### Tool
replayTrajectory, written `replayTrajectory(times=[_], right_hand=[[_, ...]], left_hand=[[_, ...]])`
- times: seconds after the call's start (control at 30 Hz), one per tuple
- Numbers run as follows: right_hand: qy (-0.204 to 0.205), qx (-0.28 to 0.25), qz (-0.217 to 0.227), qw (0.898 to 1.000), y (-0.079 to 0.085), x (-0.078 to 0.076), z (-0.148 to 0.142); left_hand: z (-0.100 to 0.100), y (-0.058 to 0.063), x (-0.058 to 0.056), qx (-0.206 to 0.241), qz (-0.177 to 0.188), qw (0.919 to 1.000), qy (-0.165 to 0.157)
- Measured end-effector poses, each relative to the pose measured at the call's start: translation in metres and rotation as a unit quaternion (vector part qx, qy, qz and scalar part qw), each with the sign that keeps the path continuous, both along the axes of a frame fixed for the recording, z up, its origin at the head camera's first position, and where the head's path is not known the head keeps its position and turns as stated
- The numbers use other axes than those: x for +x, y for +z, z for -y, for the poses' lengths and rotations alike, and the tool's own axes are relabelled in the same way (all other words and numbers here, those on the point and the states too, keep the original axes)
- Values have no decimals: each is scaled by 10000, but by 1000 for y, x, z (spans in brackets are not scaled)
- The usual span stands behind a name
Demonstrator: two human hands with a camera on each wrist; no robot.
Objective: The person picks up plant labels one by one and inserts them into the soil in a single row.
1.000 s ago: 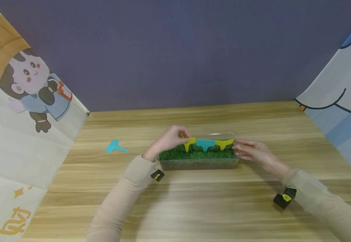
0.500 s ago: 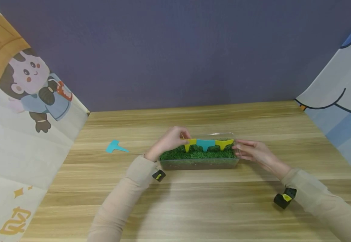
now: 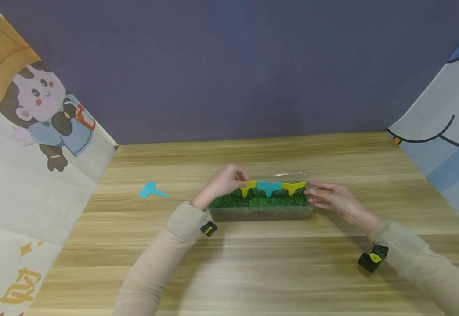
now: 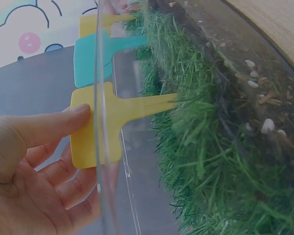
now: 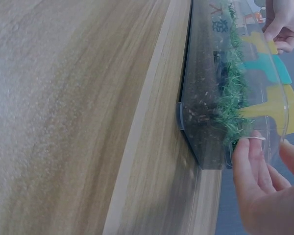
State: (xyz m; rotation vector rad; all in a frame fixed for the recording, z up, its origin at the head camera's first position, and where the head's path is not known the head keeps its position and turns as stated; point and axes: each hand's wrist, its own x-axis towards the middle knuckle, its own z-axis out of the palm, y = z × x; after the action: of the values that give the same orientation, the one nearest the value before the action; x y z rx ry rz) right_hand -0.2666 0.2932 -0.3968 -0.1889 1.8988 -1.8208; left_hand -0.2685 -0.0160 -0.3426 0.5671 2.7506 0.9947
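A clear plastic planter box [image 3: 261,213] filled with green grass [image 3: 262,202] stands on the table. My left hand [image 3: 227,180] pinches the head of the left yellow plant label [image 4: 95,129], its thumb in front; the label's stem goes down into the grass. Beside it stand a turquoise plant label [image 3: 269,188] and another yellow plant label [image 3: 292,188], both upright in the grass. At the box's right end my right hand [image 3: 336,199] holds the wall, with thumb and fingers at the rim and end. A loose turquoise plant label [image 3: 150,190] lies left of the box.
The wooden table [image 3: 276,272] reaches back to a dark blue wall panel [image 3: 245,70]. Printed cartoon panels flank it on the left [image 3: 35,145] and right. Dark soil and small white pebbles [image 4: 267,126] show through the box's wall.
Over the last second my left hand shifts very slightly rightward while keeping hold of the yellow plant label. The box, the other labels and my right hand stay in place.
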Motion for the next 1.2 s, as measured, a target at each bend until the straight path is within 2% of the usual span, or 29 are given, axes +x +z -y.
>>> replayTrajectory(times=[0.4,0.6,1.03,1.2], right_hand=[[-12,-43,20,10000,1,0,0],[-18,15,-37,10000,1,0,0],[-20,29,-83,10000,0,2,0],[-12,1,-59,10000,1,2,0]], left_hand=[[0,-1,2,3,-128,9998,117],[0,-2,2,-12,-49,9999,145],[4,0,5,251,312,9992,7],[11,4,5,432,232,9987,-149]])
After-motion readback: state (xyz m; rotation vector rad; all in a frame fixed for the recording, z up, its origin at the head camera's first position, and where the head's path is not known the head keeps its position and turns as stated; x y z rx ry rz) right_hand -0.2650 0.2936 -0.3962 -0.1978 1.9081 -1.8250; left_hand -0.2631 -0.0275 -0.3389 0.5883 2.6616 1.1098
